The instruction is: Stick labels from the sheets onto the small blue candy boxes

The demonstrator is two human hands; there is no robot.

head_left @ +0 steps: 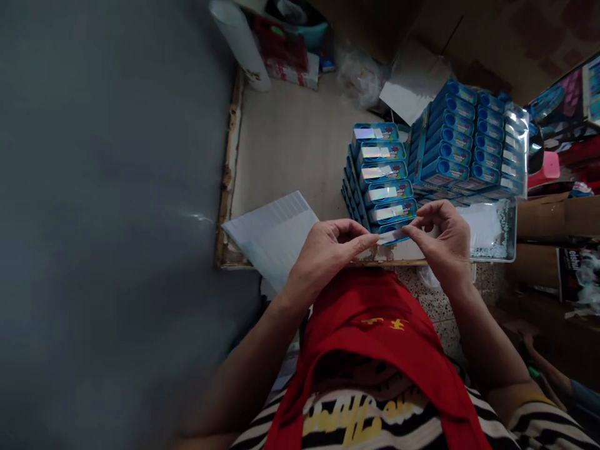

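Observation:
Between my two hands a small pale strip (388, 237) is stretched over the end of the nearest blue box in a stacked row. My left hand (335, 245) pinches its left end between thumb and fingers. At the strip's right end, the thumb and forefinger of my right hand (438, 237) are closed on it. The other blue boxes (385, 191) in this row carry shiny pale strips across their ends. Left of my left hand lies a sheaf of translucent sheets (281, 228), partly over the table's front edge.
More blue boxes (452, 140) are stacked at the right, beside a clear tray (509, 253). A white roll (244, 50), a red package and a plastic bag (359, 72) sit at the table's (281, 137) back. Another person's arm (548, 362) shows at the lower right.

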